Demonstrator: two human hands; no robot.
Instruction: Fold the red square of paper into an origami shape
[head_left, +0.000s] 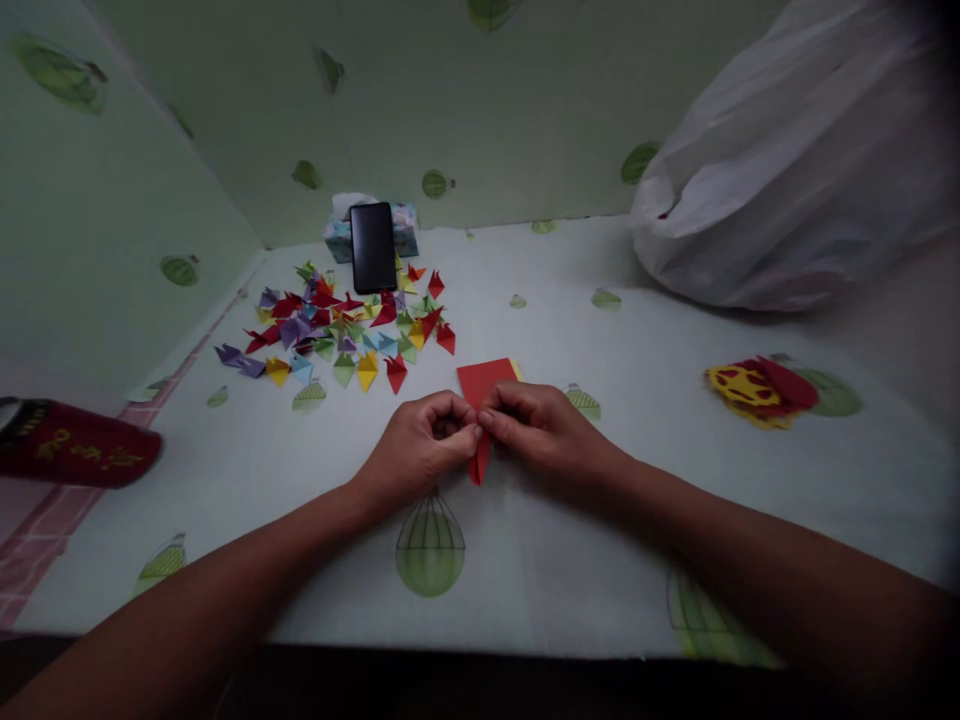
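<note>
Between both hands is a small folded piece of red paper point(478, 468), its narrow split point hanging toward me. My left hand point(431, 435) pinches it from the left with thumb and forefinger. From the right, my right hand point(536, 425) pinches the same piece, the fingertips of both hands nearly meeting. My fingers hide its upper part. Just beyond them lies a stack of square paper sheets point(486, 380), red on top with a yellow edge showing at the right. A pile of folded paper cranes point(322, 325) in several colours spreads over the table at the back left.
A black phone point(373, 248) leans on a tissue box point(406, 230) behind the pile. A red can point(82, 443) lies at the far left. Red and yellow paper cutouts point(757, 390) rest at the right, below a big white plastic bag point(780, 170). The table's front edge point(465, 650) is near me.
</note>
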